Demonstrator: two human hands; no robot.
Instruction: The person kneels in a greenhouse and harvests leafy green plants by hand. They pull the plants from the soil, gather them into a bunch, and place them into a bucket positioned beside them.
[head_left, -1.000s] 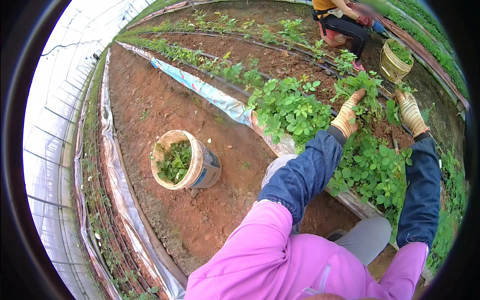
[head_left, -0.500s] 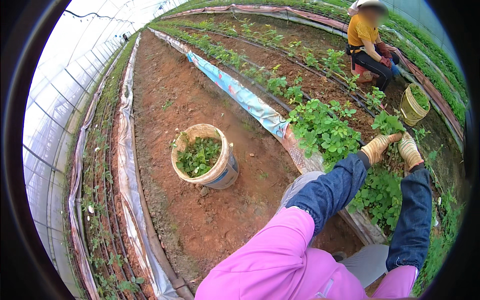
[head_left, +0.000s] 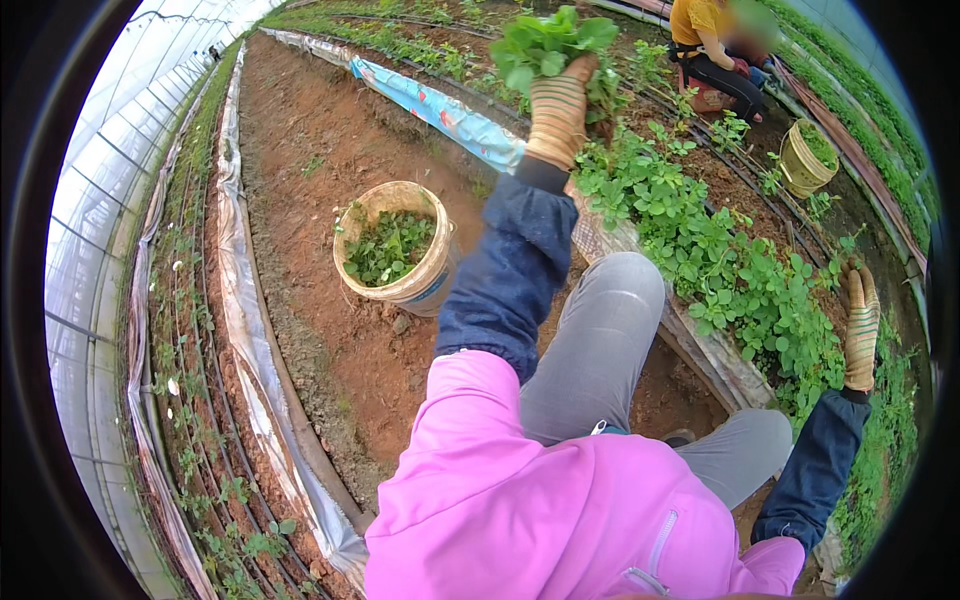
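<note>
My left hand (head_left: 560,108), in a striped work glove, is closed around a bunch of leafy green plants (head_left: 545,45), raised above the bed's edge. The stems inside the fist are hidden. To its lower left, a dirty white bucket (head_left: 428,262) on the soil path holds picked green leaves (head_left: 388,248). My right hand (head_left: 860,325), gloved alike, is over the right side of the planted bed with its fingers stretched out and nothing seen in them. Low green plants (head_left: 730,270) grow in the bed between my hands.
A person (head_left: 715,50) in a yellow top sits at the upper right, near another bucket (head_left: 803,165) with greens. Black drip hoses (head_left: 745,170) run along the bed. Blue and white sheeting (head_left: 440,112) edges it. Further sheeting (head_left: 232,250) borders the left row.
My left hand has swung left and up with the leafy bunch, away from my right hand. My right hand has let go of it and moved right and down.
</note>
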